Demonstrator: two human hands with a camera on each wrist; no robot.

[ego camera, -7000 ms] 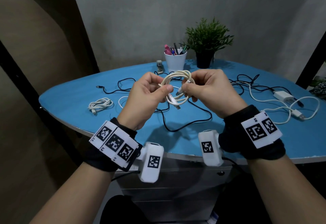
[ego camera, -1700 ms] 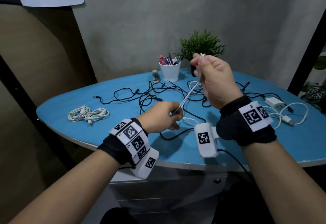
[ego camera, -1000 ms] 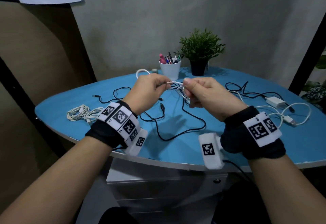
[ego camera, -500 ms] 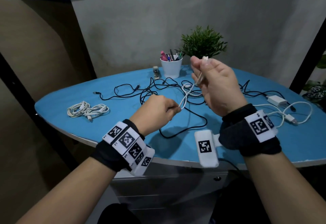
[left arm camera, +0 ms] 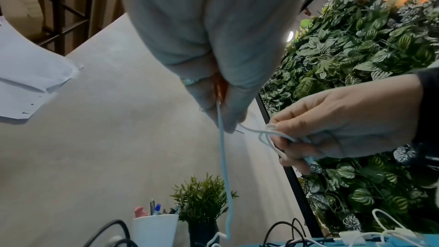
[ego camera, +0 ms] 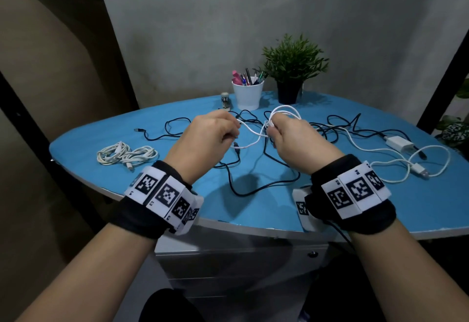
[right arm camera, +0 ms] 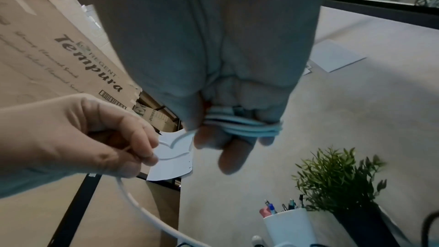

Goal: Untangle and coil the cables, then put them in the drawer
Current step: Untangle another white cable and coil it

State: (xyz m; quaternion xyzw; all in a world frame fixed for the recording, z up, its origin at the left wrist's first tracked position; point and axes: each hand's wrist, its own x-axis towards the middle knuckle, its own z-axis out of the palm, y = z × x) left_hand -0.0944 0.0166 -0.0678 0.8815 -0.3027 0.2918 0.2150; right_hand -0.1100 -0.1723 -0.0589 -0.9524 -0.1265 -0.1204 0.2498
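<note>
White cable (ego camera: 256, 136) is going round our right hand (ego camera: 295, 139) again: half a second ago we held it stretched high, now another loop sits on the fingers (right arm camera: 234, 146) above the blue table (ego camera: 253, 202). Left hand (ego camera: 205, 141) pinches the slack, feeding it. Coil's growing!

Thin white cable (ego camera: 256, 136), partly looped, hangs slack above blue table (ego camera: 253, 205).
</note>
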